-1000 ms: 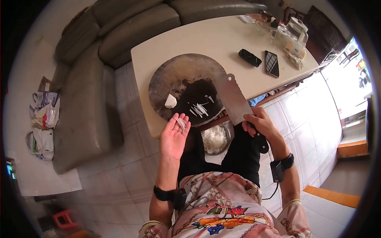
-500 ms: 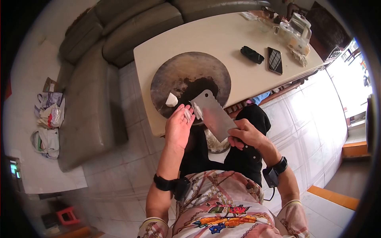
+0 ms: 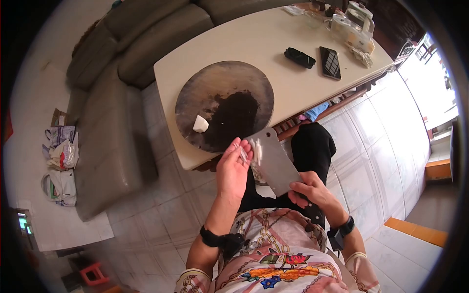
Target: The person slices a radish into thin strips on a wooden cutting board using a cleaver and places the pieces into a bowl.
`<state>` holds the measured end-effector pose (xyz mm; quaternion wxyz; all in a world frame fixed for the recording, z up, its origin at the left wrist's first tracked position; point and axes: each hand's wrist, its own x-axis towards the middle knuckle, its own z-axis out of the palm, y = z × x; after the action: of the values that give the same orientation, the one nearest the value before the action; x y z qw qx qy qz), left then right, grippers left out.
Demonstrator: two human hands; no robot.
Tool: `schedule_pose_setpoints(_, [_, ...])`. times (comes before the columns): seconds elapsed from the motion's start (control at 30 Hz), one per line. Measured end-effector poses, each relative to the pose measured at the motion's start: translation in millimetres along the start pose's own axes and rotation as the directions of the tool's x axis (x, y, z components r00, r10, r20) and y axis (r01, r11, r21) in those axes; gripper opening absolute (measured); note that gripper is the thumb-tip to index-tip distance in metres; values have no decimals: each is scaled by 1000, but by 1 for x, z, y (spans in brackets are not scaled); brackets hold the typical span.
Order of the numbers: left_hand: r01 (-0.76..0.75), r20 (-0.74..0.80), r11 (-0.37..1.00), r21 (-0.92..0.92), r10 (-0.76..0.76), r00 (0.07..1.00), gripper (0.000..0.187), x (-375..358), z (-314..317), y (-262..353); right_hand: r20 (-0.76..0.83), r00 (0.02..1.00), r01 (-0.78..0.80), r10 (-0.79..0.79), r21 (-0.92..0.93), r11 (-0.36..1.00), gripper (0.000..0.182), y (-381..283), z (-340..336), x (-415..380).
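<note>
My right hand [image 3: 311, 191] grips the handle of a cleaver [image 3: 279, 168], its broad blade tilted up to the left. Several thin white strips [image 3: 257, 152] cling to the blade. Close beside it, my left hand [image 3: 231, 172] is palm up with fingers curled around more white strips [image 3: 243, 154]; its fingertips are at the blade's edge. Both hands are off the near edge of a round chopping board [image 3: 198, 85] with a dark wet patch. A white chunk [image 3: 200, 124], apparently a peeled vegetable, rests on the board's left. Below the blade, a container [image 3: 258, 177] is mostly hidden.
The board lies on a cream table [image 3: 168, 73]. Farther right are a black case [image 3: 300, 57], a phone [image 3: 330, 62] and a clear jug [image 3: 359, 18]. A grey sofa [image 3: 110, 141] stands left, with bags [image 3: 62, 146] beyond it.
Both hands and the cleaver have drawn back from over the board toward my body, above the container. The strips stay on the blade and in my left hand. The view has shifted slightly.
</note>
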<state>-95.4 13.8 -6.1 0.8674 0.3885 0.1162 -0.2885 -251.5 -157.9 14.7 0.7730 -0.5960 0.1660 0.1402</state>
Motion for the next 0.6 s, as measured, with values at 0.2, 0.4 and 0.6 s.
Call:
schedule_pose_setpoints(0.2, [226, -21, 969, -99, -229, 973, 33, -7, -14, -31, -41, 996, -79, 85, 137, 987, 19, 26, -12, -34])
schedule_pose_setpoints(0.4, [257, -43, 960, 111, -254, 966, 50, 9, -31, -76, -138, 986, -101, 96, -35, 994, 22, 47, -11, -33])
schedule_pose_setpoints(0.6, [148, 12, 923, 355, -163, 986, 56, 29, -35, -113, -137, 990, -73, 45, -209, 975, 24, 58, -13, -22])
